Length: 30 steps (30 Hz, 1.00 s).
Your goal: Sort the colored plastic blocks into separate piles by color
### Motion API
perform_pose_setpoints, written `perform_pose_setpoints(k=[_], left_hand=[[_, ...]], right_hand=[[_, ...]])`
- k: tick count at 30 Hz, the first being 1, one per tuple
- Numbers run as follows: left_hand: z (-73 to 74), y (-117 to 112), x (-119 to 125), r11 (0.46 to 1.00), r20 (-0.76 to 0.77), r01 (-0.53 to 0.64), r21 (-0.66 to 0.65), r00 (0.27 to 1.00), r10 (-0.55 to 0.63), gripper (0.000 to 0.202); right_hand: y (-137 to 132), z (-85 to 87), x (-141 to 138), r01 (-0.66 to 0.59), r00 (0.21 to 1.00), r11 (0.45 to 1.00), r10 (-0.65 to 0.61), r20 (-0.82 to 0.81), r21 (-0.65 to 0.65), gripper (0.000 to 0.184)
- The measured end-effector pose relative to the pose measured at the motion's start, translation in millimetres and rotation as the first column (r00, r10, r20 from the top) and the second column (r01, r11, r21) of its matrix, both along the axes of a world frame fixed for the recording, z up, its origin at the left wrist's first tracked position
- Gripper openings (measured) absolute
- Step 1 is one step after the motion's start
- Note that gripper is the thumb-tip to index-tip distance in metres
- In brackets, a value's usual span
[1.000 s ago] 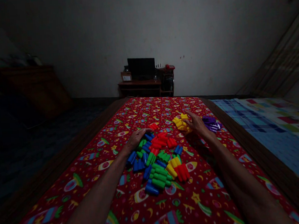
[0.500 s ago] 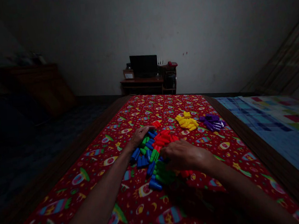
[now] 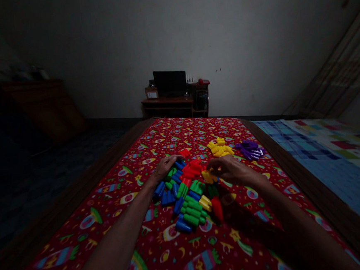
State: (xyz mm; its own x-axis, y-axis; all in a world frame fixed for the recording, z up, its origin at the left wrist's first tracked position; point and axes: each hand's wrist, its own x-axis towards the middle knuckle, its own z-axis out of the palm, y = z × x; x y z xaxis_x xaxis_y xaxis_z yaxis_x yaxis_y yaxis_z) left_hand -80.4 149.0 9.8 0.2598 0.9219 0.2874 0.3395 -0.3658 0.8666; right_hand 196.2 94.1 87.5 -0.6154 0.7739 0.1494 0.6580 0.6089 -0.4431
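A mixed heap of plastic building blocks lies between my hands: green blocks, blue blocks and red blocks. My left hand rests at the heap's far left edge, fingers stretched out over the blue and green pieces. On the right side, my right hand pinches a yellow block just above the heap. Another yellow block lies among the green ones, with a red block beside it in shadow.
Beyond my right hand sit a yellow pile and a purple pile of blocks. A patterned red cloth covers the surface. Farther off stands a desk with a monitor; a blue checked bedspread is at right.
My right hand has lifted and moved back from the heap's near right side, and a yellow block now shows in its fingers. My left hand stays at the heap's edge. The view has shifted slightly.
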Motion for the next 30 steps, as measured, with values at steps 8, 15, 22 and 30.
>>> perform_pose_setpoints(k=[8, 15, 22, 30], left_hand=[[-0.4, 1.8, -0.6, 1.000, -0.004, 0.004, 0.003, 1.000, -0.004, 0.060], [-1.1, 1.5, -0.5, 1.000, -0.017, 0.006, 0.013, 1.000, -0.006, 0.059], [-3.7, 3.0, -2.5, 1.000, -0.025, -0.002, 0.014, 1.000, 0.002, 0.057], [-5.9, 5.0, -3.9, 1.000, -0.033, 0.020, 0.010, 0.999, -0.020, 0.058]], right_hand=[[80.7, -40.5, 39.4, 0.555, 0.701, 0.831, -0.496, -0.512, -0.046, 0.024], [71.4, -39.1, 35.5, 0.570, 0.728, 0.821, -0.479, -0.490, 0.044, 0.027], [-3.7, -2.8, -19.4, -0.159, 0.979, 0.980, 0.173, 0.109, -0.122, 0.016], [-36.9, -10.2, -38.9, -0.211, 0.848, 0.976, 0.209, 0.488, -0.052, 0.016]])
